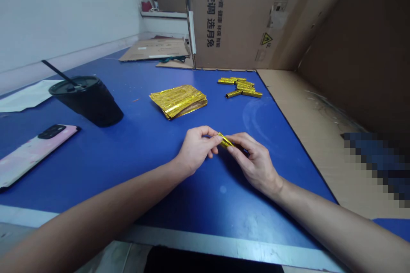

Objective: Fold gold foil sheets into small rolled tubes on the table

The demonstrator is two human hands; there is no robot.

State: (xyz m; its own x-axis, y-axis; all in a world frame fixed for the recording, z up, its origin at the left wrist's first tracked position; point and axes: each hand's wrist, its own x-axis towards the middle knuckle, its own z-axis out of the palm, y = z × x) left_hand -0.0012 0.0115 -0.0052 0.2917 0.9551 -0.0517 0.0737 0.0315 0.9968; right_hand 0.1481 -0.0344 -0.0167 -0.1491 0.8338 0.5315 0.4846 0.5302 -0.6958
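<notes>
Left hand [197, 149] and right hand [258, 160], at the centre of the frame, each have thumb and fingers closed on a narrow gold foil piece [226, 140], held above the blue tabletop [144, 140]. It looks mid-shaping, probably being folded or rolled; the next move seems to call for even, light finger pressure. Gold foil sheets [179, 101] lie upper centre, slim foil pieces [245, 85] upper right of centre.

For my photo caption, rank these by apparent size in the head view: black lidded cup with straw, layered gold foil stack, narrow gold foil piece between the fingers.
Black lidded cup
Gold foil stack
Gold foil piece
</notes>
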